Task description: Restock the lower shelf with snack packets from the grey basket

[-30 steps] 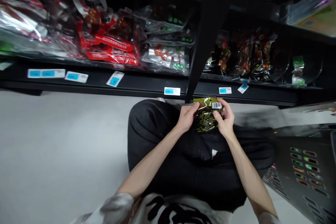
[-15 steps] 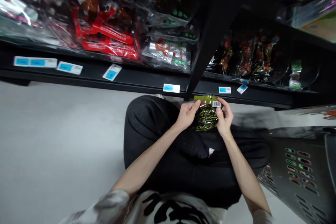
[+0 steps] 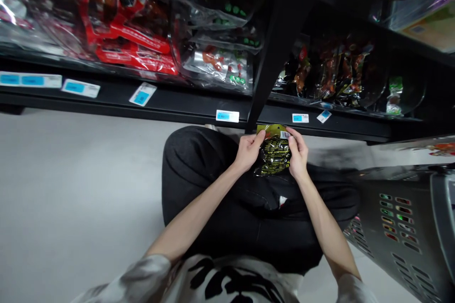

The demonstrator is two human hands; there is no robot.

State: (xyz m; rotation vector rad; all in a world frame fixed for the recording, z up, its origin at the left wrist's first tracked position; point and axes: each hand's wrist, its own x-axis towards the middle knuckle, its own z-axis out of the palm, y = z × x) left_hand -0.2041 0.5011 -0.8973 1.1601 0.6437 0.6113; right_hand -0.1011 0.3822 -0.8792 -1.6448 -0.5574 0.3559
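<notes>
Between my two hands I hold a shiny black food packet (image 3: 274,154) with an olive-green top band, yellow print and a white barcode label. My left hand (image 3: 249,150) pinches its upper left side, thumb on the front. On the other side, my right hand (image 3: 297,151) grips the upper right edge, thumb near the label and index finger along the top. The packet is above my crossed legs (image 3: 202,165), just in front of the shelf edge. Its back is hidden, and its contents cannot be made out.
A black shelf (image 3: 177,97) with price tags (image 3: 227,116) runs across the front. It carries red packets (image 3: 135,52), clear packets (image 3: 220,64) and dark packets (image 3: 329,75). A grey shopping basket (image 3: 398,246) with goods inside stands at my right. Pale floor (image 3: 81,189) stretches to the left.
The whole view has shifted slightly, so shelf, basket and hands appear a little further left. The packet's face is tilted slightly differently; both hands keep their hold.
</notes>
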